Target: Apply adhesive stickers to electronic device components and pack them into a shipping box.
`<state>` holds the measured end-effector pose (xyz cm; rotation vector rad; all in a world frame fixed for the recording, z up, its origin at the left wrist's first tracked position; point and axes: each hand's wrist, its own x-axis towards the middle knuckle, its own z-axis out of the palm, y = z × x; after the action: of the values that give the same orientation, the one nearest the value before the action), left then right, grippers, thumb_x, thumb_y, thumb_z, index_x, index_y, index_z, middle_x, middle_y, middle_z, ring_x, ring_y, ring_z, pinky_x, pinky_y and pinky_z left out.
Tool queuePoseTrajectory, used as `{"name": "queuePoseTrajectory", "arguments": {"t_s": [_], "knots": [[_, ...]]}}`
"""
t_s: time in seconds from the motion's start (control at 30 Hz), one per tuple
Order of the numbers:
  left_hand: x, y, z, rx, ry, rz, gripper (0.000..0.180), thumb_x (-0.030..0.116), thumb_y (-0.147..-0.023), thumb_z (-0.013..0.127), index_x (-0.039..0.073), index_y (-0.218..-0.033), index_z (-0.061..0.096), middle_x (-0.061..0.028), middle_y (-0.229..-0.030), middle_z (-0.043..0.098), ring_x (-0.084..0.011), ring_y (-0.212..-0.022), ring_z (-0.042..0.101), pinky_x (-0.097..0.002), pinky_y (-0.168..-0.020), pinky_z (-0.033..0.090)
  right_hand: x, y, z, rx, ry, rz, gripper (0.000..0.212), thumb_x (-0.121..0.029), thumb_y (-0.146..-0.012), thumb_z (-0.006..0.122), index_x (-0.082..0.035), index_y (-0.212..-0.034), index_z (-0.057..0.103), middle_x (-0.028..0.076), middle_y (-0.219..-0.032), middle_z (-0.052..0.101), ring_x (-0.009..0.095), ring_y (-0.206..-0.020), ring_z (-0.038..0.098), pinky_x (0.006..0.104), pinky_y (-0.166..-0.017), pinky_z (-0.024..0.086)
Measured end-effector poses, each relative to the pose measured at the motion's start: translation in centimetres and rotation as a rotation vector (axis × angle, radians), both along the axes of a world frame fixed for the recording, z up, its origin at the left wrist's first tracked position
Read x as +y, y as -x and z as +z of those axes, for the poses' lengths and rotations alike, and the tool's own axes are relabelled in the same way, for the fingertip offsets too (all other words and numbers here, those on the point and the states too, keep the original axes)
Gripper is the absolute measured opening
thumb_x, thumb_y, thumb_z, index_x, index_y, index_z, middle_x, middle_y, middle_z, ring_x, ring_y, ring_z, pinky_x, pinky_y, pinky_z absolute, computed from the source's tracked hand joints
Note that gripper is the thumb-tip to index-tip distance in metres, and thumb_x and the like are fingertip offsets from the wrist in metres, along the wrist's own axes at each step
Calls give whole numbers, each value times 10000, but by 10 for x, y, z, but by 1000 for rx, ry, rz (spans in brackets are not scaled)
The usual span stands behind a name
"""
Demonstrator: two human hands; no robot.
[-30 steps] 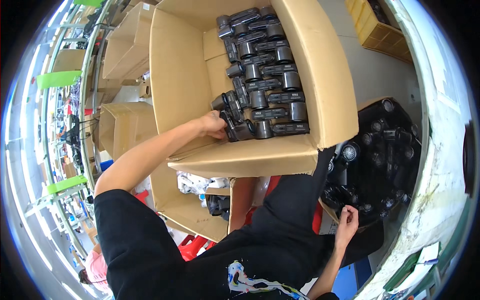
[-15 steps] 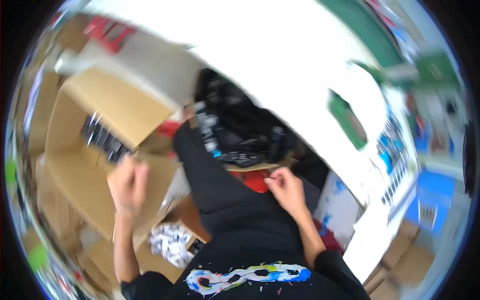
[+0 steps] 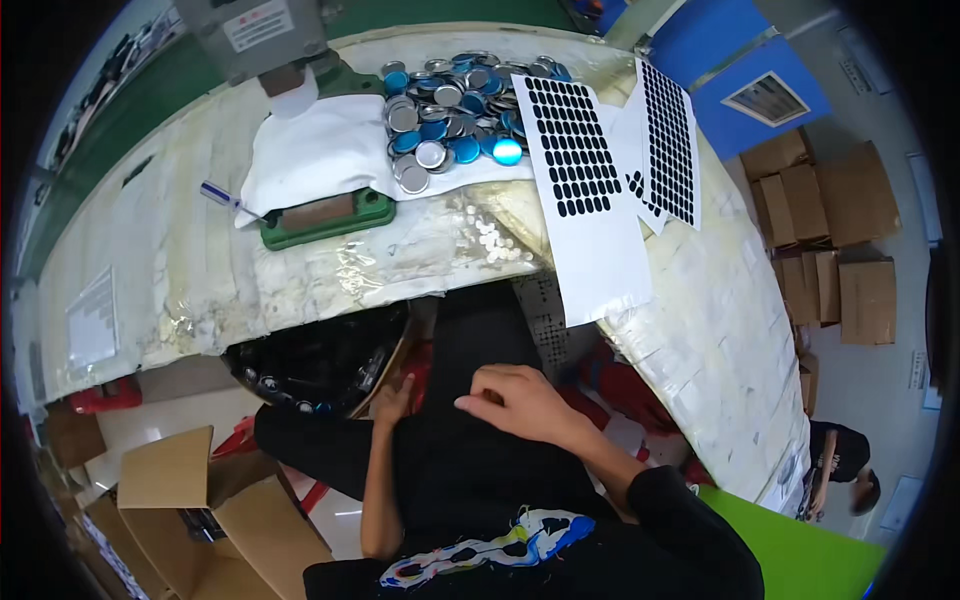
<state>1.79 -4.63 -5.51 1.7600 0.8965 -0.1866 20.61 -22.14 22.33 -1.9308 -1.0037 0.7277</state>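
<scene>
While a person's left hand hangs just beside a box of dark parts, the right hand is above dark trousers.

The box, lined with black plastic, sits below the near edge of the counter; I cannot tell whether the left hand touches its rim. Left fingers are loosely bent, partly open; right fingers curl inward. Whether either hand holds anything, I cannot tell. Ahead on the counter, silver and blue discs lie heaped beside a white cloth. Right of them are two white sheets with rows of black ovals, one overhanging the counter's edge. Left of the discs, nearer the edge, lies a green block. Lower left stands an open carton; far right, another person in black.
</scene>
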Motion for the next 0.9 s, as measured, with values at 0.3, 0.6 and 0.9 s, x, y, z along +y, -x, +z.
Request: {"name": "queuePoseTrajectory", "arguments": {"t_s": [0.3, 0.6, 0.9], "knots": [[1, -19, -14, -546, 1371, 1350, 518, 339, -853, 629, -7, -1209, 482, -163, -1171, 567, -311, -1056, 566, -356, -892, 514, 73, -20, -186, 1007, 248, -346, 648, -356, -832, 668, 36, -1279, 411, 177, -1200, 525, 279, -1031, 565, 362, -827, 520], [8, -10, -19, -451, 1066, 1398, 177, 62, -880, 532, -53, -1015, 543, -190, -1063, 591, -309, -1017, 588, -396, -921, 518, 131, 11, -281, 1089, 232, -549, 320, -175, -952, 481, -27, -1235, 469, 174, -1132, 559, 273, -897, 637, 358, -755, 573], [26, -41, -4, -361, 961, 1449, 208, 57, -876, 525, -66, -1043, 546, -184, -1085, 588, -297, -1014, 599, -375, -892, 531, 118, 16, -355, 877, 200, -308, 373, -243, -939, 488, -66, -1267, 476, 149, -1248, 514, 283, -1056, 558, 381, -895, 480]]}}
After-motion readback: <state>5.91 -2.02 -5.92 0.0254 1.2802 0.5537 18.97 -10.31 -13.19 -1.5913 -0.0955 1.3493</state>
